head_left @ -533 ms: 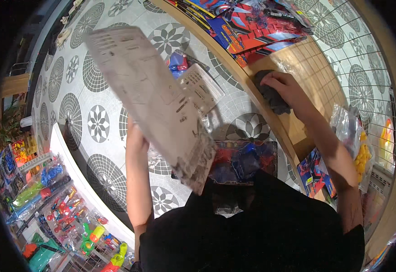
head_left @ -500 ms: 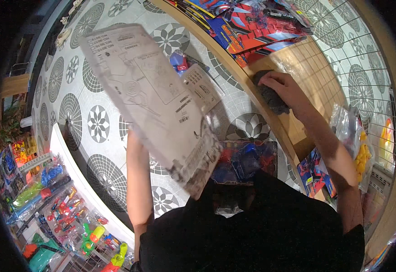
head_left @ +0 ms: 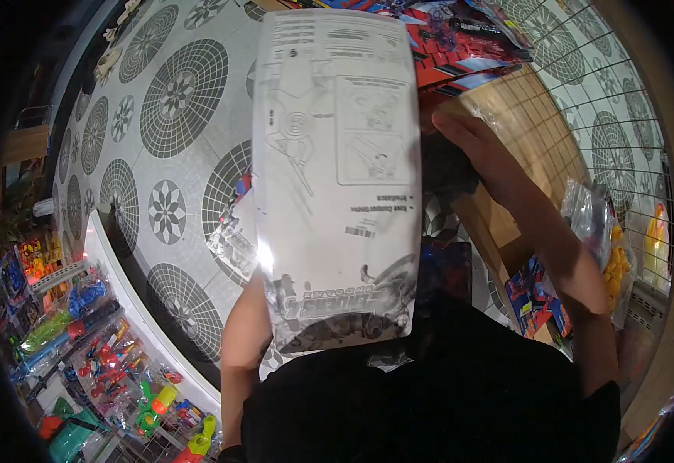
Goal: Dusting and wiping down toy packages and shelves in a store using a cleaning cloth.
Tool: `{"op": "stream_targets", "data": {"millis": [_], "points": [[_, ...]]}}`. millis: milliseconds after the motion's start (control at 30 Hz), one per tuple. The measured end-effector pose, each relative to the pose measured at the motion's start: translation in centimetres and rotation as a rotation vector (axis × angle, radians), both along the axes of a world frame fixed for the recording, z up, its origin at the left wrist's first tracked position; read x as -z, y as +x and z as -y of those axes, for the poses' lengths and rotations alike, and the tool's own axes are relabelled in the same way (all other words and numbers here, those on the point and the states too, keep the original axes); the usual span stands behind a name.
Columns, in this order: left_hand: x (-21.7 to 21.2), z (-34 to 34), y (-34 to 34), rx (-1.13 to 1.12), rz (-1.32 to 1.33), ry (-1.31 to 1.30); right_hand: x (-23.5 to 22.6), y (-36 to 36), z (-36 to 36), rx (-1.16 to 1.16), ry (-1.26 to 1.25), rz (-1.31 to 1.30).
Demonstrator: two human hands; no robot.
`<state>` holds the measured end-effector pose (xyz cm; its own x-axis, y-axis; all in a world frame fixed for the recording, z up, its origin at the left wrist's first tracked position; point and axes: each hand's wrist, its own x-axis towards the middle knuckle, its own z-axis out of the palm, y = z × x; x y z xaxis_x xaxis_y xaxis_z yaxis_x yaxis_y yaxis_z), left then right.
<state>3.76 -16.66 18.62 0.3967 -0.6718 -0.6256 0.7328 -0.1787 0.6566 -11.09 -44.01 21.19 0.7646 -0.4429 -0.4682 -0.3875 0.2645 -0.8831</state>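
A large flat toy package (head_left: 329,231), its white printed back toward me, stands upright in front of my chest. My left forearm (head_left: 246,332) runs up behind it; the package hides the left hand, which holds it from behind. To the right of the package, my right hand (head_left: 468,143) is closed on a dark grey cloth (head_left: 452,170), close to the wooden shelf edge. A smaller white-backed toy pack (head_left: 233,243) shows partly past the left side of the large one, near or below the hidden hand.
Red and blue toy packages (head_left: 468,54) lie at the far end of the wooden shelf (head_left: 533,123), beside a wire grid (head_left: 614,116). Bagged yellow toys (head_left: 617,262) hang at right. Colourful toys (head_left: 121,355) fill the lower left behind a white ledge (head_left: 152,309).
The large package has swung from a tilt to upright and moved right, in front of the shelf edge. My right hand and the cloth have shifted slightly toward it. The smaller pack now shows further left.
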Motion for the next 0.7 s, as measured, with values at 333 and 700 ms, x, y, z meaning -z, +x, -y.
{"op": "stream_targets", "data": {"millis": [333,700], "points": [[0.4,5.1,-1.6,0.125,-0.349,-0.048,-2.3,-2.0,0.4,0.033,0.168,0.089],[2.5,3.3,-4.7,0.080,-0.378,-0.498,0.1,-9.5,3.6,0.785,0.056,0.012]]}}
